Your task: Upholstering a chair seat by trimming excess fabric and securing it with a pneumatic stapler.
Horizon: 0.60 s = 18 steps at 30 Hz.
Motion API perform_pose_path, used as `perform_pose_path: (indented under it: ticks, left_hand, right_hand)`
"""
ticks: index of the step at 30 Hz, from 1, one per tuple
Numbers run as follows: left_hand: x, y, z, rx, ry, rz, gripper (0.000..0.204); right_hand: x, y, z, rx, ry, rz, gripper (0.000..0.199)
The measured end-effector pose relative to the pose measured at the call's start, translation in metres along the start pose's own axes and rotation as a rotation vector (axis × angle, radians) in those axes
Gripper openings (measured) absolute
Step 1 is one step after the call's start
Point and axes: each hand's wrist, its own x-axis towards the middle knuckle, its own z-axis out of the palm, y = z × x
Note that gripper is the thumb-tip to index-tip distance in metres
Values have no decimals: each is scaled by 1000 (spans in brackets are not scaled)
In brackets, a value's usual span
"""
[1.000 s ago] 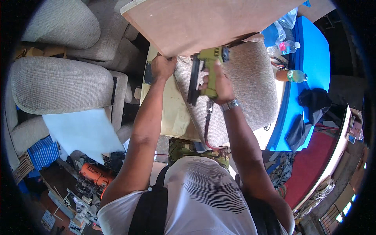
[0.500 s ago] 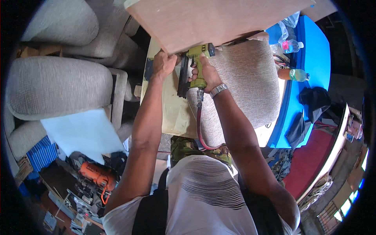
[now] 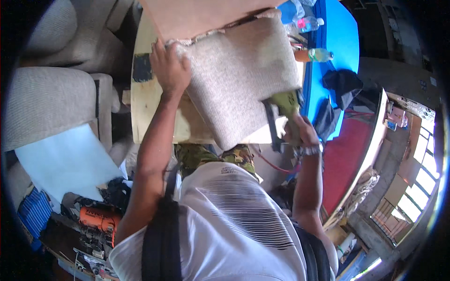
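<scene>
My left hand [image 3: 171, 68] lies with fingers extended at the near left corner of a pinkish-brown board [image 3: 201, 16], where the board meets a piece of beige ribbed upholstery fabric [image 3: 239, 70]. The fabric spreads from the board's ragged edge toward me over a pale wooden tabletop [image 3: 145, 107]. In my right hand [image 3: 302, 131], a green and black air staple gun [image 3: 286, 103] is held by its grip. The tool is slightly blurred and hangs over the fabric's right side, near my body. A red hose [image 3: 276, 168] runs below it.
Beige sofa pieces [image 3: 51, 103] stand at the left, a white sheet [image 3: 70, 159] draped below them. An orange compressor [image 3: 98, 218] sits at the lower left. Right of the table are a blue foam slab [image 3: 344, 42], plastic bottles [image 3: 321, 55], dark cloth [image 3: 342, 84] and a red panel [image 3: 351, 159].
My right hand has drawn the staple gun away from the board's corner, down and to the right. My left fingers have uncurled over the corner. The whole view has shifted.
</scene>
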Motion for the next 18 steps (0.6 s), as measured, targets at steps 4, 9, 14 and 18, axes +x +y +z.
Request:
perform_pose_path:
  ticks: [4, 9, 14, 18]
  left_hand:
    - [-66, 22, 23, 299, -334, 102, 61]
    - [-180, 160, 37, 617, -926, 424, 85]
    - [-357, 259, 7, 12, -1103, 707, 72]
    - [-469, 185, -28, -402, -1420, -359, 53]
  right_hand:
    - [-57, 152, -162, -621, 112, -216, 53]
    - [-70, 232, -182, -104, 226, 160, 24]
    - [92, 457, -351, -353, 28, -144, 37]
    - [153, 369, -219, -1138, 196, -1106, 51]
